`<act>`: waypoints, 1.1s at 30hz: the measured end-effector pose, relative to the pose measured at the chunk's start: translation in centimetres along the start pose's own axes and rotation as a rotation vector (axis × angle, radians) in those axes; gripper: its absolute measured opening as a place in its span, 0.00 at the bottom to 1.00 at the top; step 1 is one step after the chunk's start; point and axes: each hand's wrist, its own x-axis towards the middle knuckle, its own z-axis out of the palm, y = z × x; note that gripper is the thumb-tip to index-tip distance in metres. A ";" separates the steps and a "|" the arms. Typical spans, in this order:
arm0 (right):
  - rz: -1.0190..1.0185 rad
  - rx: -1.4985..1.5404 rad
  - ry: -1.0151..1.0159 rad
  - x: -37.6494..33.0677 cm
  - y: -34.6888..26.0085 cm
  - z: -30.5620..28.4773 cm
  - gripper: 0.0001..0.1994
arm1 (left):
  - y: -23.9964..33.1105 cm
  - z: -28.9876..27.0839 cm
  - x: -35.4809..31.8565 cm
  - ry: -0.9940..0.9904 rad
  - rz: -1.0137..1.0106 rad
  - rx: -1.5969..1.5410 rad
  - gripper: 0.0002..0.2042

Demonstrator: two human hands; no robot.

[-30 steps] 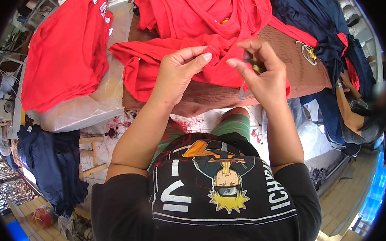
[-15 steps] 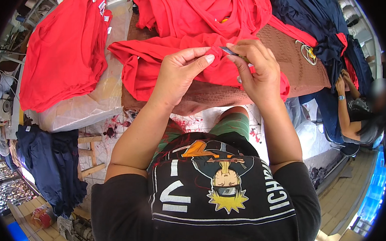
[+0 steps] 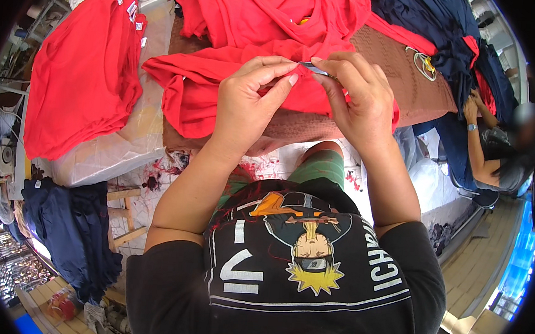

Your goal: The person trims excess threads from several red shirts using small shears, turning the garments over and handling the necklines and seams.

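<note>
Between the thumb and index finger of my left hand (image 3: 253, 96) is pinched a bit of the red garment (image 3: 192, 98), which lies bunched at the table's near edge. Close by on the right, my right hand (image 3: 360, 99) is closed around small thread snips (image 3: 315, 69). Their narrow grey blade points left, at the pinched fabric; my fingers hide most of the handle. Whether the blade touches the cloth I cannot tell.
More red garments (image 3: 258, 13) heap behind my hands on the brown-covered table (image 3: 416, 96). A red stack (image 3: 83, 76) lies on a wrapped block at left. Dark blue clothes (image 3: 429, 21) pile at far right, near a seated co-worker (image 3: 486, 143). A white cord (image 3: 418, 57) lies on the cover.
Both hands stay close together over the red garment. The snips' blade shows a little more and has shifted slightly left, nearer my left fingertips. The whole view has tilted slightly.
</note>
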 end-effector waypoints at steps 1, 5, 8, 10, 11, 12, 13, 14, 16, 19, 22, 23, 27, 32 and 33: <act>0.014 0.016 0.018 0.0 0.0 -0.1 0.11 | 0.1 0.0 0.0 0.002 0.006 0.011 0.09; 0.136 0.230 0.100 0.4 -0.8 0.0 0.10 | -0.6 0.5 0.0 0.060 0.078 0.011 0.08; 0.157 0.360 0.039 0.1 0.4 0.8 0.08 | -0.1 0.9 0.1 0.023 0.063 0.029 0.08; 0.178 0.511 0.050 0.1 1.3 0.7 0.05 | -2.0 -0.5 2.2 -0.081 0.203 0.238 0.09; 0.215 0.640 0.103 0.4 1.4 0.1 0.03 | -1.9 -2.2 4.6 0.072 0.057 0.180 0.10; 0.250 0.778 0.155 0.7 1.2 -0.7 0.02 | -1.6 -4.8 7.1 0.231 -0.093 0.129 0.11; 0.345 0.820 0.180 1.2 0.9 -2.1 0.04 | -2.4 -8.8 9.3 0.357 -0.050 0.203 0.20; 0.365 0.772 0.170 1.4 1.7 -3.2 0.09 | -4.2 -12.9 11.1 0.544 0.078 0.291 0.18; 0.527 0.779 0.348 0.1 4.8 -4.5 0.11 | 2.7 -15.5 10.3 0.359 -0.040 0.088 0.24; 0.812 0.475 0.346 -2.4 10.1 -5.8 0.15 | 14.1 -12.1 4.1 -0.285 0.253 0.056 0.23; 0.674 0.372 0.282 -5.7 16.9 -4.7 0.16 | 18.0 -7.3 1.3 -0.923 0.402 -0.026 0.21; 0.739 0.238 0.175 -6.0 17.5 -4.1 0.16 | 18.4 -5.7 0.6 -1.045 0.411 -0.027 0.21; 0.960 -0.004 -0.231 -8.2 20.9 -1.2 0.22 | 18.1 -2.3 -0.5 -1.304 0.381 -0.021 0.18; 0.890 0.105 0.066 -11.7 24.6 3.1 0.22 | 15.2 -0.1 2.4 -1.375 0.157 -0.018 0.15; 0.858 0.038 0.057 -10.7 23.3 2.6 0.22 | 14.3 0.5 3.3 -1.300 0.061 0.030 0.15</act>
